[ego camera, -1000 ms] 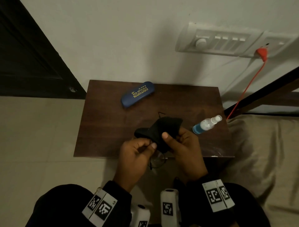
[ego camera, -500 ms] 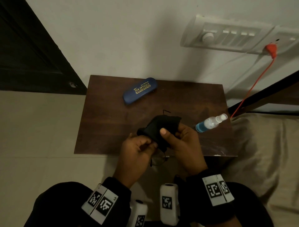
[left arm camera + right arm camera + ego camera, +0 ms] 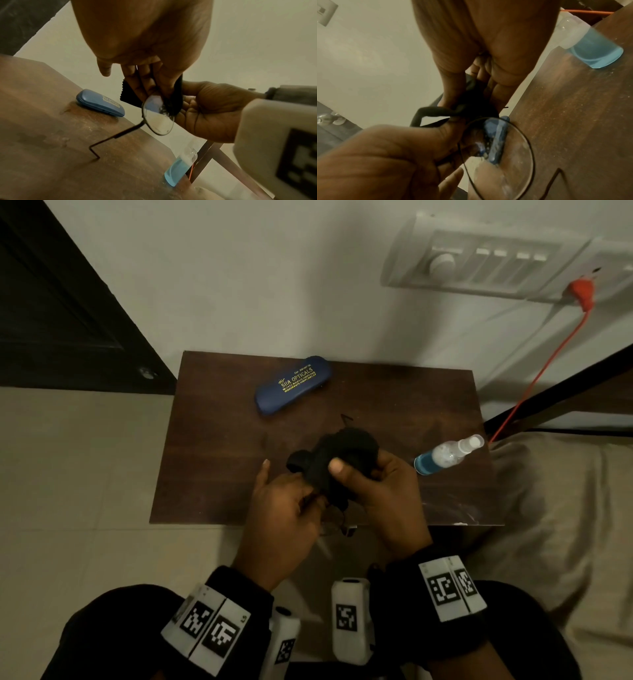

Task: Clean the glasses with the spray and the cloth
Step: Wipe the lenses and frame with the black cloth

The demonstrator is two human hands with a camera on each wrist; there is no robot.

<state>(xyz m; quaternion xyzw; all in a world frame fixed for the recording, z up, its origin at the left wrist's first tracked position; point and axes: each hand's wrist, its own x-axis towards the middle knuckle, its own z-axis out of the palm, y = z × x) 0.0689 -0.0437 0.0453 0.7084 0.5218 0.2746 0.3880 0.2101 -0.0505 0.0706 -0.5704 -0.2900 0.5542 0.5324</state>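
Observation:
Thin wire-framed glasses (image 3: 158,116) hang over the table's near edge. My left hand (image 3: 291,494) pinches the frame at the top of one lens; its forefinger sticks out free. That lens (image 3: 503,159) shows wet smears. My right hand (image 3: 356,474) grips a bunched black cloth (image 3: 342,453), thumb on top, wrapped over the other side of the glasses, which is hidden. One temple arm (image 3: 118,136) juts out unfolded. The spray bottle (image 3: 445,455) with blue liquid lies on its side just right of my right hand, apart from it.
A blue glasses case (image 3: 293,390) lies shut at the back of the small dark wooden table (image 3: 212,467). A wall with a switch panel (image 3: 486,265) and an orange cable (image 3: 534,378) is behind. Beige bedding (image 3: 548,525) lies to the right, a tiled floor to the left.
My right thumb has slid along the cloth and the cloth is bunched tighter over the glasses. My left forefinger has lifted off and now points outward. Bottle and case have not moved.

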